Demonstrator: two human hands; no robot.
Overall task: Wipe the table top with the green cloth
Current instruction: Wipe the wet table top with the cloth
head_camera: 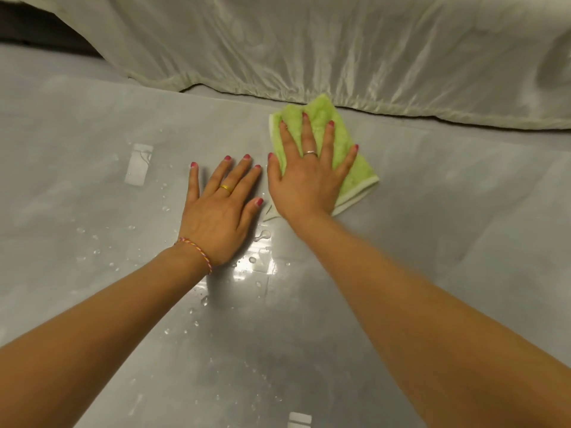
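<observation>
The right hand [309,177] lies flat with spread fingers on the green cloth [355,174], far on the table top [463,227]. The left hand [221,208] rests flat beside it, holding nothing. Many water drops [197,304] remain near and left, so much wiping is left.

Looks like a home room, possibly a bedroom or living area. Glossy grey table top [92,186] fills most of the frame, with water droplets [204,301] and ceiling light reflections at lower centre. Across the top, a crumpled pale satin sheet [309,44] drapes like bedding or a furniture cover. Dark furniture edge at upper left, unclear what.
</observation>
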